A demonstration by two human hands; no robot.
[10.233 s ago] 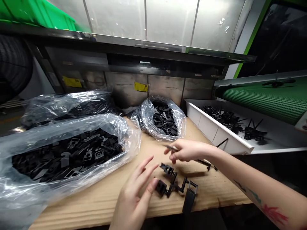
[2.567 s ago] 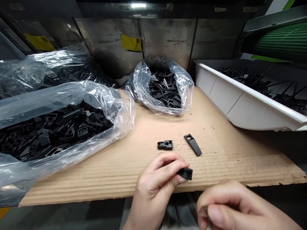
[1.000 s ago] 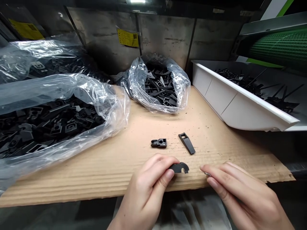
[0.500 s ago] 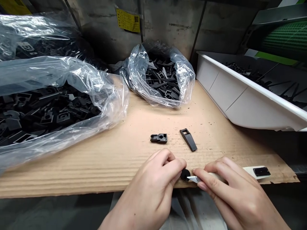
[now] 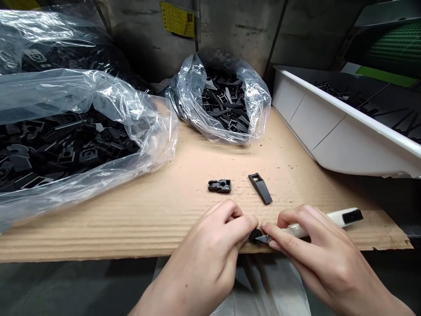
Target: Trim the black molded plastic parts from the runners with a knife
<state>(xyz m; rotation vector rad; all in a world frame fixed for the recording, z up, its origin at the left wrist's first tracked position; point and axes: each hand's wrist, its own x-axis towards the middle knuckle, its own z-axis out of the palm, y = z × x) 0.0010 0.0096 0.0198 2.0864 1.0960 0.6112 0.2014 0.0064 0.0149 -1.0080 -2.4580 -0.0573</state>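
Observation:
My left hand (image 5: 217, 245) is closed, pinching a small round black plastic part (image 5: 255, 236) at the front edge of the cardboard. Most of that part is hidden by my fingers. In my right hand (image 5: 315, 250) is a white utility knife (image 5: 335, 218) with a black end. Its blade tip touches or nearly touches the black part; which one I cannot tell. Just beyond my hands lie a black block-shaped piece (image 5: 220, 186) with a round hole and a tapered black piece (image 5: 261, 188) with a square opening.
A clear plastic bag (image 5: 154, 145) of black parts spreads across the left, with another behind it. A smaller bag (image 5: 258, 101) of black pieces stands at the back. On the right is a white bin (image 5: 302, 109) with thin black parts. Cardboard (image 5: 115, 224) covers the table.
The knife's rear end has swung away from me and slightly left, with its tip still at the black part. The whole view has shifted slightly.

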